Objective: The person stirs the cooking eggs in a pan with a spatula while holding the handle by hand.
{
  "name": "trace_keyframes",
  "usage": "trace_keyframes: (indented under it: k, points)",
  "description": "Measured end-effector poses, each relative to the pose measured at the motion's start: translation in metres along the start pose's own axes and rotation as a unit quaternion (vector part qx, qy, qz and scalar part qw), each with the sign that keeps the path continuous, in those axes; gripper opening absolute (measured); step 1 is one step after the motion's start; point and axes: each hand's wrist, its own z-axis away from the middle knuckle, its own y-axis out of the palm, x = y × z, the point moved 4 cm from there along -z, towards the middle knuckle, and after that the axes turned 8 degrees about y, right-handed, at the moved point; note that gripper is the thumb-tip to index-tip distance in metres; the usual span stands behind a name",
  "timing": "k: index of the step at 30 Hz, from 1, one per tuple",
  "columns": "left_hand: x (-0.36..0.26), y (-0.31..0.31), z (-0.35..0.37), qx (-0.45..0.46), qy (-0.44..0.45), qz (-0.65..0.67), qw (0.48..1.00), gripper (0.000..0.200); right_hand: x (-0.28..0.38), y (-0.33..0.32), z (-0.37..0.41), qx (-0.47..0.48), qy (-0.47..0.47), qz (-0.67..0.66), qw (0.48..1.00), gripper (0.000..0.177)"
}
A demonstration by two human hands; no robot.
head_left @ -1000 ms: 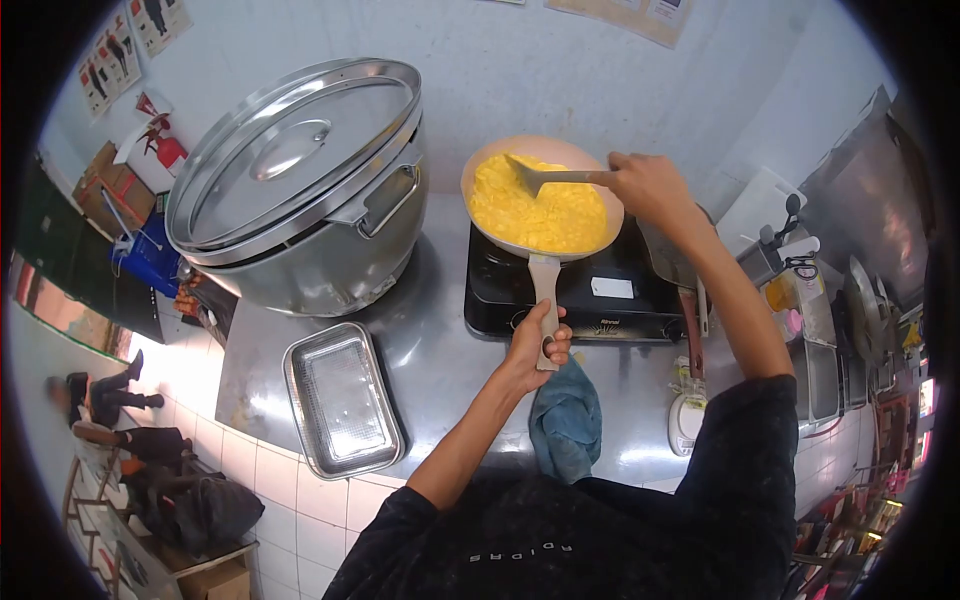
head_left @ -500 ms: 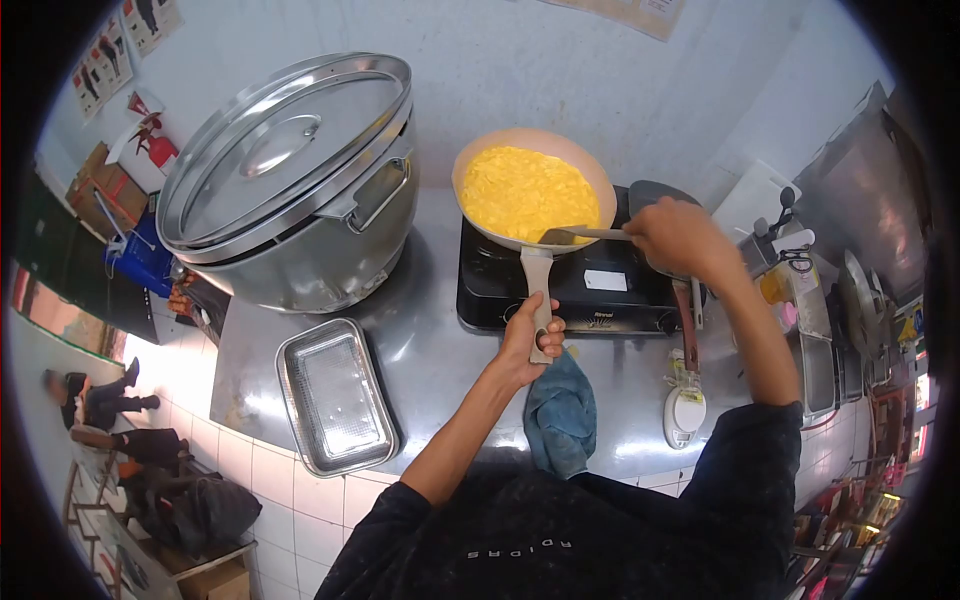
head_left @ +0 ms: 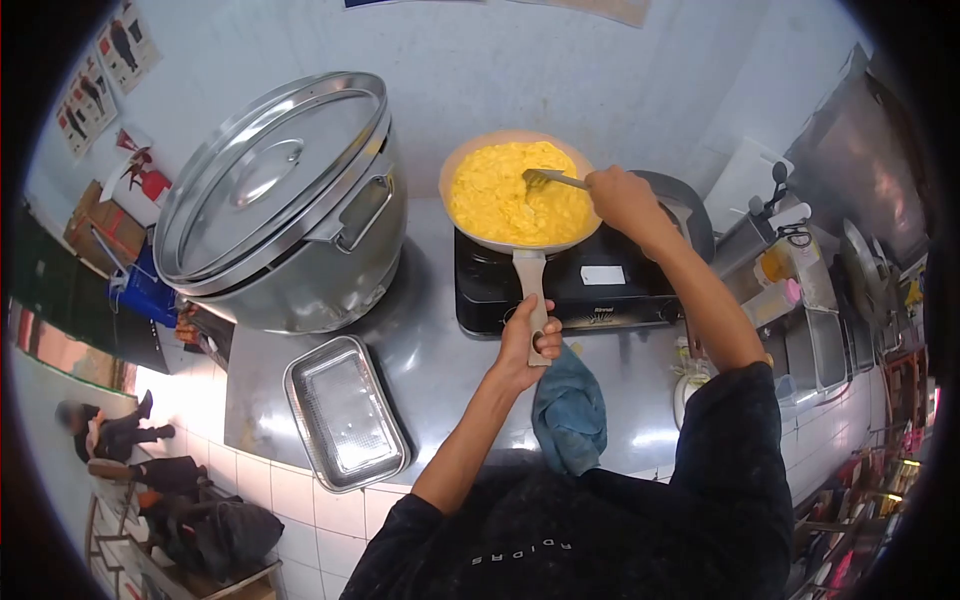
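My left hand (head_left: pixel 528 338) is closed around the beige handle of a frying pan (head_left: pixel 448 205), which rests on the left side of a black gas stove (head_left: pixel 560 283). Yellow scrambled egg (head_left: pixel 500 190) covers the pan's floor in soft, wet-looking lumps. My right hand (head_left: pixel 622 203) grips a grey-beige spatula (head_left: pixel 558 178) from the pan's right side, and the blade is in the egg, right of the middle. A second, dark pan (head_left: pixel 690 205) sits on the stove's right side, partly behind my right forearm. Below the left hand lies a crumpled blue cloth (head_left: pixel 570 410).
A large lidded steel pot (head_left: pixel 300 285) stands to the left on the steel table (head_left: pixel 420 400). In front of it is a rectangular metal tray (head_left: pixel 345 415). A white kitchen scale (head_left: pixel 686 392) is partly hidden by my right arm. Utensils in a holder (head_left: pixel 755 230) stand at right.
My right hand has moved left and up with the spatula, from the pan's near right rim into the egg. My left hand keeps its hold on the handle. The view has shifted slightly.
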Motion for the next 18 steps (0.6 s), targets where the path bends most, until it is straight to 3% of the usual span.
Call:
trace_keyframes:
  k: [3, 6, 9, 12, 15, 18]
  points:
    - [-0.005, -0.002, 0.001, -0.001, 0.006, 0.01, 1.0, 0.028, 0.001, -0.039, 0.014, 0.033, -0.004, 0.008, 0.999, 0.016]
    - [-0.002, 0.001, 0.001, 0.002, 0.005, 0.014, 1.0, 0.028, 0.011, -0.088, 0.048, -0.012, -0.025, -0.012, 1.0, 0.014]
    - [-0.003, 0.0, 0.002, -0.006, 0.011, 0.014, 1.0, 0.028, 0.043, -0.119, 0.081, 0.08, -0.096, 0.033, 0.992, 0.012]
    - [-0.003, 0.0, 0.001, -0.008, 0.014, 0.012, 1.0, 0.028, 0.062, -0.091, 0.082, 0.062, -0.138, 0.023, 0.988, 0.012]
    - [-0.003, 0.0, 0.002, -0.011, 0.015, 0.009, 1.0, 0.028, 0.069, -0.066, 0.057, 0.093, -0.096, 0.058, 0.989, 0.011]
    - [-0.002, -0.001, 0.003, -0.012, 0.013, 0.006, 1.0, 0.028, 0.06, -0.044, 0.032, 0.053, -0.068, 0.069, 0.994, 0.012]
